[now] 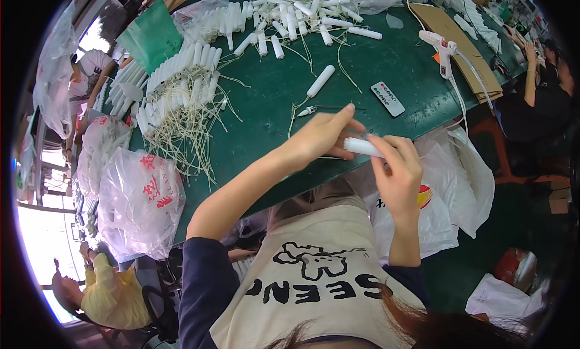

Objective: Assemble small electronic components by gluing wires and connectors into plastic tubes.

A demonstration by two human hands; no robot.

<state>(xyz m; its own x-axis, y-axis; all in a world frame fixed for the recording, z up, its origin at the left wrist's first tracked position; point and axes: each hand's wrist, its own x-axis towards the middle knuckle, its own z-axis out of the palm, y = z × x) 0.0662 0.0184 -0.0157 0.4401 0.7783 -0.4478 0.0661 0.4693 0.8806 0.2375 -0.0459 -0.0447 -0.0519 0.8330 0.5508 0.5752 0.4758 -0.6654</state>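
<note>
A short white plastic tube (362, 147) with a notched end is pinched between the thumb and fingers of my right hand (396, 168), just over the table's near edge. My left hand (323, 131) is beside that notched end, thumb stretched out and fingers loosely bent and apart; I see nothing held in it. Beyond my left hand lies a longer white tube (321, 81) with a thin pale wire trailing from it. Close to my left wrist rests a small white flame-shaped tip (307, 111) with a thin dark lead.
Many wired white tubes (181, 77) are heaped at the left and far side of the green table (260, 92). A remote control (387, 99) and a white glue gun (444, 53) lie right, near folded cardboard (462, 59). Plastic bags (142, 198) hang around the edges. Other people sit nearby.
</note>
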